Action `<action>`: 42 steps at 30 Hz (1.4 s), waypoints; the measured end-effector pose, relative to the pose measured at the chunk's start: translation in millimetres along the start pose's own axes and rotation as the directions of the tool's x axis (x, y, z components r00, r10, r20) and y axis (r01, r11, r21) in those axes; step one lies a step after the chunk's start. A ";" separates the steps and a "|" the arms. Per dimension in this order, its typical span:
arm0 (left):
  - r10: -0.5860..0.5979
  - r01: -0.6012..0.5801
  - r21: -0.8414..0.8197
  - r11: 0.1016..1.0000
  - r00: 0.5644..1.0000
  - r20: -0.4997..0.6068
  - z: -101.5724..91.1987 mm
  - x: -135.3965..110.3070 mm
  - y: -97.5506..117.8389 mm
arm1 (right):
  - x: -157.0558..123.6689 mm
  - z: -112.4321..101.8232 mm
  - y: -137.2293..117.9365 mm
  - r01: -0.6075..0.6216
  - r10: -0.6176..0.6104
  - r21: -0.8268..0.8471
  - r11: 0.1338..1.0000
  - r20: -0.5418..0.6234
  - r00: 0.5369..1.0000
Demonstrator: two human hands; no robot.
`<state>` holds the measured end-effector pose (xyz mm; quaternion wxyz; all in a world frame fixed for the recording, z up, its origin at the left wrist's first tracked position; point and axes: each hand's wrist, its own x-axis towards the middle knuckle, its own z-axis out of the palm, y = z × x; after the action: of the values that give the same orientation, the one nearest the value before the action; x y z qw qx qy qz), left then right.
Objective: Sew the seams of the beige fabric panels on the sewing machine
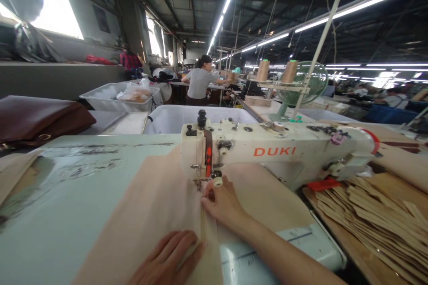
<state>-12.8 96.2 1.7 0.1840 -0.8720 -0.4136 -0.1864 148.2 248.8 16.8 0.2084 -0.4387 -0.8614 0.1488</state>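
A large beige panel (133, 213), fabric or leather, lies under the needle area of a white sewing machine (274, 153) marked DUKI. A narrow strip (202, 225) runs along the panel toward the presser foot (199, 185). My left hand (170, 256) rests flat on the panel at the front, fingers stretched out and the thumb side next to the strip. Close beside the presser foot is my right hand (222, 200), its thumb and index finger pinched together over the strip's far end. What sits between those fingertips is too small to make out.
Cut beige strips (371, 218) are piled on a wooden board at right. Behind the machine stand a white bin (197, 113), thread cones (263, 71) and a green fan (304, 82). A brown leather piece (43, 118) lies at left. A co-worker (199, 82) stands further back.
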 end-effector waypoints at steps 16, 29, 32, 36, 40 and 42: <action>-0.129 0.126 -0.153 0.980 0.992 -0.010 -18.8 6.1 15.0 | 22.3 0.8 15.6 0.081 -0.082 -0.050 0.995 -0.022 0.996; -0.100 0.106 -0.096 0.990 0.993 0.058 -3.7 18.1 -7.0 | -24.8 2.3 26.4 0.385 -0.371 0.081 0.919 -0.151 0.916; -0.134 0.139 -0.092 0.986 0.989 0.060 -6.4 25.4 -9.1 | -24.9 0.6 26.4 0.403 -0.388 0.081 0.912 -0.155 0.909; -0.204 0.213 -0.096 0.972 0.975 0.091 -5.8 33.6 -13.8 | -26.8 -0.2 24.8 0.435 -0.411 0.104 0.894 -0.192 0.891; -0.247 0.301 -0.170 0.938 0.928 0.279 -2.3 39.5 -27.3 | -25.9 1.3 24.0 0.433 -0.406 0.114 0.894 -0.199 0.892; -0.284 0.394 -0.213 0.894 0.866 0.412 -0.7 41.8 -34.1 | -25.3 2.0 24.2 0.424 -0.393 0.121 0.898 -0.217 0.894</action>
<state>-15.2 143.2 27.9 -0.0634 -0.8211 -0.5571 -0.1069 177.3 241.8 -1.4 0.3504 -0.2407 -0.8957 0.1304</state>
